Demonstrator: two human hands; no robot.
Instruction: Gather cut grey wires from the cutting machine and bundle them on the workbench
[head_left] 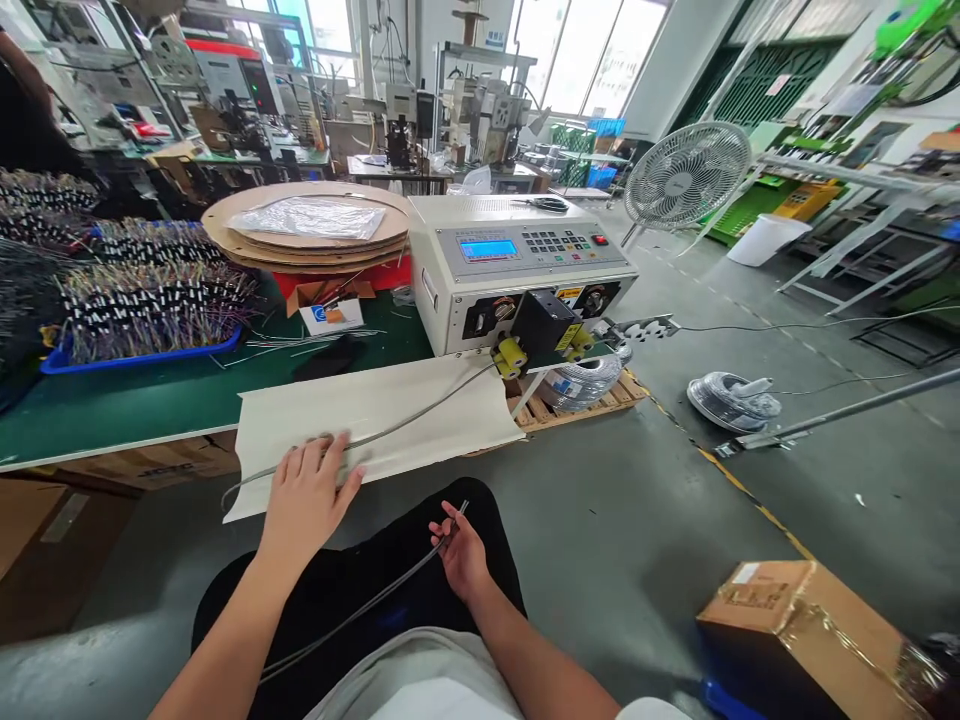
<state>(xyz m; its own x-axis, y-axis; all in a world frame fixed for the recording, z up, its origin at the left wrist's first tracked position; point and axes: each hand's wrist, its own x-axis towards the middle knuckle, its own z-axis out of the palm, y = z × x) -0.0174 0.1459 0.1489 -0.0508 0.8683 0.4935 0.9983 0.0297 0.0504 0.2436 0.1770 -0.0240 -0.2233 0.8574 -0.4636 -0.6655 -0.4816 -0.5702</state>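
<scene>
My left hand (306, 495) lies over a long grey cable (420, 412) on a curved cream chute (457, 425), with its fingers stretched out. That cable runs from the yellow rollers (510, 356) of a wire-cutting machine (442, 290) past my fingers to the chute's left end, where it bends down. Above my lap, my right hand (465, 560) is closed round grey cable lengths (375, 598), their ends sticking out past the fingers. The other part of these lengths trails across my black trousers and out of sight below my left forearm.
A green bench (135, 400) carries a blue tray (142, 358) of bundled wires and cardboard discs (217, 225). Cable coils (581, 385) sit on a pallet below the machine. A fan (686, 175) stands right, a cardboard box (832, 640) lower right. A person (30, 110) is far left.
</scene>
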